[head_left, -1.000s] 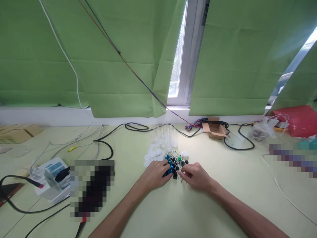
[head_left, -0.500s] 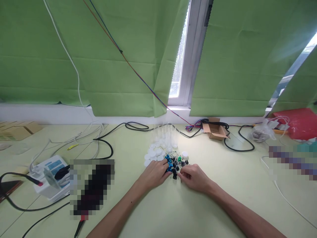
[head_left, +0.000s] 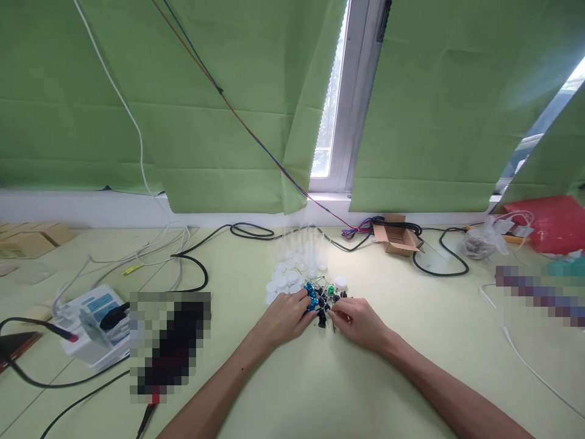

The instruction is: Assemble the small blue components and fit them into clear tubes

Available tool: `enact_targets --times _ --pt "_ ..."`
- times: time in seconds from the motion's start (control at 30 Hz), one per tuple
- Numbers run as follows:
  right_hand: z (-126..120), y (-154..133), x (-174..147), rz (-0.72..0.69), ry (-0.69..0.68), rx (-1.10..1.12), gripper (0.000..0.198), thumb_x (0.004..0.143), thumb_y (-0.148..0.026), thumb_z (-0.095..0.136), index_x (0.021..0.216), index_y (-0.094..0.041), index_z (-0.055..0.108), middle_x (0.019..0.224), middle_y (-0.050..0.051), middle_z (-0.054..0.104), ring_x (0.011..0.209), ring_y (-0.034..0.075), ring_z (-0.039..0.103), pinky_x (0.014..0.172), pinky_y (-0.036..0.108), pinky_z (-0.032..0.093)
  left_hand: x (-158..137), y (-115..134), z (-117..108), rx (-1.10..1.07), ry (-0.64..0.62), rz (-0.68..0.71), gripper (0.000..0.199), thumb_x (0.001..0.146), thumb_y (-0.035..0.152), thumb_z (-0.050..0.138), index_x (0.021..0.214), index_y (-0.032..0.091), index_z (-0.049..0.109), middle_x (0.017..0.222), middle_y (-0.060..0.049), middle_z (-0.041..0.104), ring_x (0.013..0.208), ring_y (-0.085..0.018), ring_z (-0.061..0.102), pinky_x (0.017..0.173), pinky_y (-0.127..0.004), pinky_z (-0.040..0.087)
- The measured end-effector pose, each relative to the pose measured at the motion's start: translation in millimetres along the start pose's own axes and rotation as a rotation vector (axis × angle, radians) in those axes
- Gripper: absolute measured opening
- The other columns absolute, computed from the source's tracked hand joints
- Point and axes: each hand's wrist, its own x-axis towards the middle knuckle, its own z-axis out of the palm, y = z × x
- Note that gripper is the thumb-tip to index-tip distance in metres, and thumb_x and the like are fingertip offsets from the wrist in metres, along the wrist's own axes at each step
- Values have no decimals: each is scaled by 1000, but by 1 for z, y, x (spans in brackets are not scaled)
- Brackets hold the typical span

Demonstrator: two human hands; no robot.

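Note:
A small heap of black pieces with thin metal pins (head_left: 322, 318) lies on the table in front of me, with shiny blue pieces (head_left: 312, 295) along its left side and a green piece (head_left: 331, 290) near its back. My left hand (head_left: 287, 314) rests at the heap's left edge. Its fingers curve against the blue pieces, and the thumb is apart from them. On the right edge, my right hand (head_left: 355, 318) is closed in a pinch, a thin pin showing by its fingertips. What exactly it grips is hidden.
White round caps (head_left: 281, 281) and clear tubes (head_left: 308, 247) lie behind the heap. An open cardboard box (head_left: 397, 239) and black cables are at the back right. On the left are a white power strip (head_left: 94, 317) and cables; a plastic bag (head_left: 483, 242) lies far right.
My right hand has shifted slightly left into the heap's edge, and a thin pin now shows below its fingertips. The left hand has hardly moved.

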Motion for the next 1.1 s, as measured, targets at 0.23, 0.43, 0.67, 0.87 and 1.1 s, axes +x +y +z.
enact_targets --times 0.23,0.43,0.67,0.87,1.1 --pt "9 -16 -6 -123 4 44 19 91 -20 48 73 -18 55 59 -2 53 52 9 45 54 22 31 -2 -5 6 4 82 -1 29 99 36 36 85 19 55 82 -2 62 63 -16 58 52 -30 32" --pt "20 -30 -4 -196 -81 -57 16 87 -19 51 72 -18 55 63 -1 54 52 9 46 53 23 30 0 -10 -2 -70 243 -8 23 99 35 37 96 19 53 85 -3 64 66 -15 60 53 -26 36" --pt "23 -27 13 -194 -83 -147 12 89 -18 48 81 -19 57 70 0 58 53 10 49 51 23 28 -9 -4 -4 -263 291 -204 19 97 36 40 100 21 52 74 2 64 53 -11 54 53 -23 39" --pt "30 -13 29 -212 -54 -116 17 92 -17 45 83 -18 59 71 1 61 57 11 54 56 23 34 -15 -2 8 -476 372 -413 16 95 34 44 98 22 54 77 1 64 66 -13 59 63 -24 46" --pt "30 -2 31 -174 -13 -73 15 92 -17 47 85 -18 60 71 2 61 59 12 55 58 22 36 -18 -6 10 -496 419 -308 18 95 27 44 108 22 55 97 -5 66 87 -17 64 77 -28 51"
